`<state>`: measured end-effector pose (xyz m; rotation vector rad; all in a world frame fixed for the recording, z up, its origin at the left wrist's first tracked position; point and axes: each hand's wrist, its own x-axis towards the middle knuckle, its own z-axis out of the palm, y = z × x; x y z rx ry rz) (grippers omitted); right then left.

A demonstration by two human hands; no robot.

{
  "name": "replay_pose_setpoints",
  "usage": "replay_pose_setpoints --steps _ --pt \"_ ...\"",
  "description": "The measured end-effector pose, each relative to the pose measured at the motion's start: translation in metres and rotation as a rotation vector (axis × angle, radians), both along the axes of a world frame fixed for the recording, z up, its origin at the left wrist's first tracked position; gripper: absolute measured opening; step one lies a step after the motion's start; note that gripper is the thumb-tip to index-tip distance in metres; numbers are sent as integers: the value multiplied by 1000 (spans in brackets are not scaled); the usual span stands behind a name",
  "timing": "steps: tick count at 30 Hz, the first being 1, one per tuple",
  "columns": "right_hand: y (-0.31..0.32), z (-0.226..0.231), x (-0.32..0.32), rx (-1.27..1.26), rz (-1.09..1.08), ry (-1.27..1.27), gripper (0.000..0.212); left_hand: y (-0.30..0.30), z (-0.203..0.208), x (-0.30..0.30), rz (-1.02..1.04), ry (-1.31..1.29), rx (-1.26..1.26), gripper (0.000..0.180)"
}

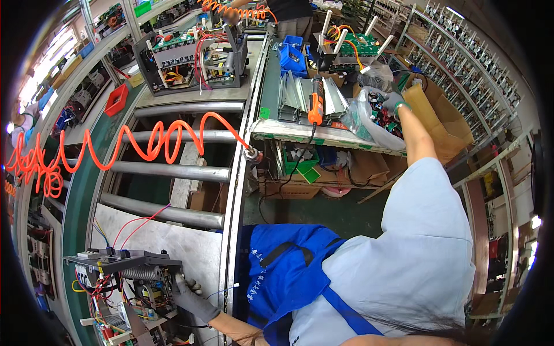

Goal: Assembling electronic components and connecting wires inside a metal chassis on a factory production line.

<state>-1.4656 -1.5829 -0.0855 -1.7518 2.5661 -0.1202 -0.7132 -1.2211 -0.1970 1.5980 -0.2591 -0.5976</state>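
- Left hand (193, 295) touched the wired chassis (141, 274) on the conveyor (173, 171); its fingers' grip was unclear.
- Right hand (394, 102), at the counter's (288, 129) plastic bag (366, 118): fingers' grip couldn't be told.
- Orange hose (231, 127) crossed the conveyor.

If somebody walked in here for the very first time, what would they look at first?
Probably the curly orange hose, stretched over the metal rollers on the left. Next, maybe the bright blue apron at lower middle. Then the gloved hands: the left hand at a wire-filled unit, lower left, the right hand at a plastic bag, upper right.
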Motion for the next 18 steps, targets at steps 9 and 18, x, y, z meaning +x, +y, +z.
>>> replay_pose_setpoints --steps 9,18 --pt "-1 32 34 78 -3 307 30 -5 0 -1 -3 22 43 29" --pt "9 56 14 -415 -28 493 20 -5 2 0 -36 -20 74 28"
